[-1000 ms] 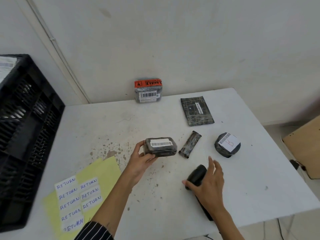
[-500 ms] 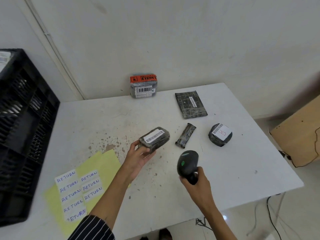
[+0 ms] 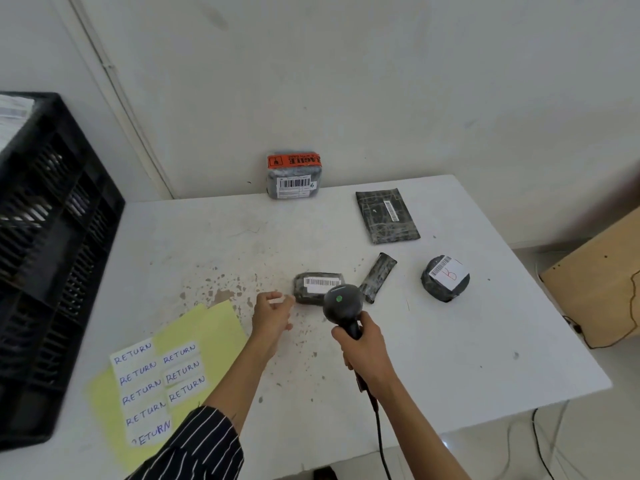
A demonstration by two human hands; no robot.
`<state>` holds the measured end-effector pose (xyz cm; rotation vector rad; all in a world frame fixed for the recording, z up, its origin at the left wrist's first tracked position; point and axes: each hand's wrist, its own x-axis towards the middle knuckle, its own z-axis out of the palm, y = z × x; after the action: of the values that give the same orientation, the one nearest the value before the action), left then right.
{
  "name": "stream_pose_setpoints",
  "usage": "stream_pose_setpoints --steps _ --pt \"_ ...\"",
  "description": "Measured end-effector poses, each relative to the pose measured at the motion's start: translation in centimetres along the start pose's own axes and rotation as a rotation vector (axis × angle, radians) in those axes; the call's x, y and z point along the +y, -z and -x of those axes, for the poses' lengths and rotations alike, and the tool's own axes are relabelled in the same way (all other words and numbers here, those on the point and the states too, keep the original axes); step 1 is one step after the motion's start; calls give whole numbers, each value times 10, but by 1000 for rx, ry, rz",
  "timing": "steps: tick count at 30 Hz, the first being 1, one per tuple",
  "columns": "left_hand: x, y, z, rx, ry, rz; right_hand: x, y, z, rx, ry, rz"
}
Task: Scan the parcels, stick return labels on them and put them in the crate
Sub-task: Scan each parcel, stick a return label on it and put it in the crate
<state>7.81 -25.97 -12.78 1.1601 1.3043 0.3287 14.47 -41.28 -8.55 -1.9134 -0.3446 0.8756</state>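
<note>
A small dark parcel with a barcode label lies flat on the white table. My right hand grips the handle of a black scanner; its head shows a green light and hangs just over the parcel's right end. My left hand hovers at the parcel's left end, fingers loosely curled and holding nothing. Handwritten RETURN labels lie on a yellow sheet at the front left. The black crate stands at the left.
Other parcels lie farther back: one with an orange fragile tape against the wall, a flat one, a thin one and a round one. A brown box and cables sit right of the table.
My left hand has set the parcel down on the table and let go of it. My right hand has lifted the scanner and brought it over the parcel.
</note>
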Motion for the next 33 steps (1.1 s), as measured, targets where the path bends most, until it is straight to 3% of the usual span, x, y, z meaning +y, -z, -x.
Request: stream_pose_setpoints --steps 10,25,33 --pt "4 -20 -50 -211 -352 -506 6 12 10 -100 -43 -200" --pt "8 -7 -24 -19 -634 -363 -14 -9 37 -86 72 -247" --pt "10 5 -16 48 -635 -389 -21 -17 48 -73 109 -236"
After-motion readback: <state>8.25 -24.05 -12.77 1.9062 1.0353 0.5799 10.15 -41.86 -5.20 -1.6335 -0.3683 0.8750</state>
